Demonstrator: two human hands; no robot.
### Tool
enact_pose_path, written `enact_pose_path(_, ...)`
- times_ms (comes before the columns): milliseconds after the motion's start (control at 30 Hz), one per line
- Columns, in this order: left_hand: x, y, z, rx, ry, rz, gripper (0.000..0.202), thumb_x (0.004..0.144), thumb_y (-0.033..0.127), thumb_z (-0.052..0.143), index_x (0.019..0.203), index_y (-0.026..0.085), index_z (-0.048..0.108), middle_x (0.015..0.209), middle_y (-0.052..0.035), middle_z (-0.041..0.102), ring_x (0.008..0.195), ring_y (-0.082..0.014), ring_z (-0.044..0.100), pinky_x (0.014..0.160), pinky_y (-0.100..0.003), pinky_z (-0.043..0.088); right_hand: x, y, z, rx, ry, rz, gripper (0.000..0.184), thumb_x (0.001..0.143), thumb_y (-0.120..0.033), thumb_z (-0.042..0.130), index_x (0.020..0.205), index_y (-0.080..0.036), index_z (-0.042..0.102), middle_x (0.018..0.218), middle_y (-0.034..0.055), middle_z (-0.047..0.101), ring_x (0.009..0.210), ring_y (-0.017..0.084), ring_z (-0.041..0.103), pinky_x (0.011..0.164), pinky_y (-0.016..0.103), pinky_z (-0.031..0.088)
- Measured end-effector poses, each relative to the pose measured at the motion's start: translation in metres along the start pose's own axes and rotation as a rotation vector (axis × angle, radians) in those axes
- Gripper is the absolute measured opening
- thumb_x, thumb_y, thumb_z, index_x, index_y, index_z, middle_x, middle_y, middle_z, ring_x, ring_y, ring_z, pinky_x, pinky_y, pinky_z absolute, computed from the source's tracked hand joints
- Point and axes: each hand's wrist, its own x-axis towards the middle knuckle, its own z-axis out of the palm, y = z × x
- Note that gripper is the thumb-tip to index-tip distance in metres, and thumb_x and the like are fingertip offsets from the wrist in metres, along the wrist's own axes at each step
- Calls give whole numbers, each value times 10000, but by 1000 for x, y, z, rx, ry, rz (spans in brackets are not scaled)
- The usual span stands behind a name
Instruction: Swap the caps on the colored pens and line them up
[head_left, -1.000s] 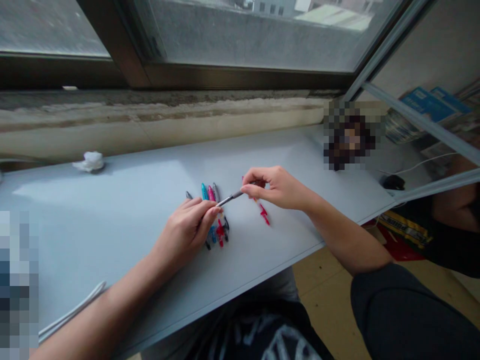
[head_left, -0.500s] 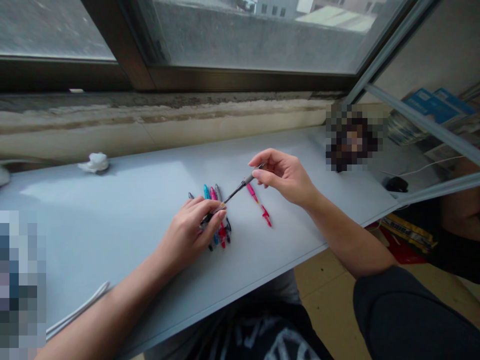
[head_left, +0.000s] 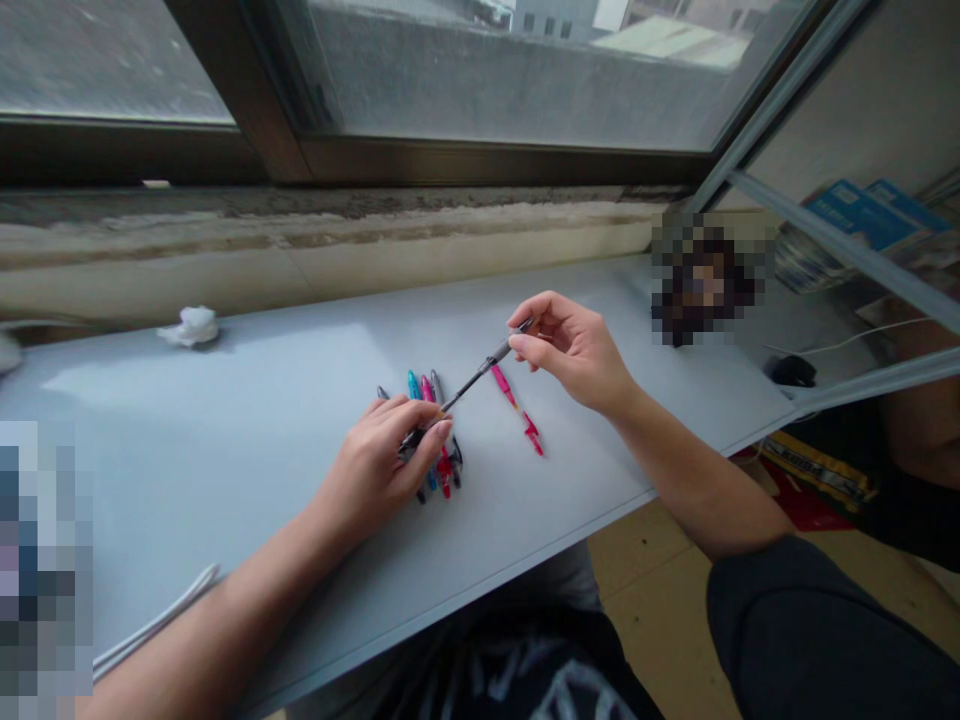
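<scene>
**Setting:** here we are at a dark window frame (head_left: 480,160) above a rough concrete sill (head_left: 322,240), with a pale grey shelf (head_left: 225,420) running along beneath it.

**Far right:** blue books (head_left: 862,215) sit beyond a thin metal bar, and a black computer mouse (head_left: 791,371) trails a thin white cable (head_left: 847,340). A pixelated patch (head_left: 705,285) hides whatever is at the shelf's right end.

**Far left:** a crumpled white tissue (head_left: 191,325) sits by the back of the shelf.

**Near left:** a white cord (head_left: 154,620) lies along the shelf's near edge, just under the left forearm.

**Right arm:** a dark sleeve (head_left: 817,640) covers the upper arm.

**Pens on the shelf:** a tight bunch of pens (head_left: 431,435) with teal, pink and grey ends lies right under the left hand. A loose pink-and-red pen (head_left: 514,405) lies just to its right.

**Left hand (head_left: 382,455):** fingers curled closed, pinching the near end of a slim dark pen (head_left: 476,380) right above the bunch.

**Right hand (head_left: 574,350):** thumb and fingers pinch the pen's far end, with the palm partly open.

**The pen:** it spans the gap between both hands, lifted over the shelf and angled toward the far right.
</scene>
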Motion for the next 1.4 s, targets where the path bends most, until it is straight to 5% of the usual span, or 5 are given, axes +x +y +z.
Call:
enact_pose_path(633, -2, -1, 2, 44, 113, -59, 175, 1071, 360, 684, 993, 231, 773, 832, -7, 756, 724, -181, 636, 785, -347, 517, -4, -13, 3, -258, -356, 169, 682, 1025, -689, 663, 580, -186, 546, 532, -26, 541, 534, 86, 447, 580, 278, 345)
enact_pose_path(833, -2, 0, 1, 60, 131, -74, 199, 1079, 364, 678, 1011, 225, 803, 806, -7, 750, 710, -179, 627, 770, -342, 500, -1, -10, -6, -184, -385, 89, 463, 921, -544, 851, 1123, -160, 687, 787, -20, 688, 672, 120, 599, 636, 255, 437)
enact_pose_path(1000, -2, -2, 1, 59, 129, -47, 183, 1075, 331, 685, 1017, 227, 823, 790, 0, 757, 679, -171, 614, 759, -344, 479, -1, -10, -7, -322, -459, 145, 601, 1111, -616, 532, 744, -162, 673, 627, 7, 637, 602, 117, 561, 659, 280, 422)
enact_pose_path(1167, -1, -2, 2, 54, 133, -69, 190, 1073, 341, 685, 1014, 223, 822, 806, -3, 770, 684, -172, 619, 771, -351, 481, -1, -12, -8, -249, -454, 81, 442, 964, -577, 796, 1083, -158, 719, 764, -16, 682, 681, 126, 582, 655, 256, 424)
enact_pose_path(1400, -2, -2, 3, 49, 133, -68, 197, 1076, 345, 679, 1009, 232, 827, 799, 0, 768, 672, -171, 615, 777, -359, 479, 0, -16, -12, -358, -484, 128, 539, 1079, -644, 595, 851, -163, 682, 669, 0, 652, 637, 123, 564, 656, 267, 398)
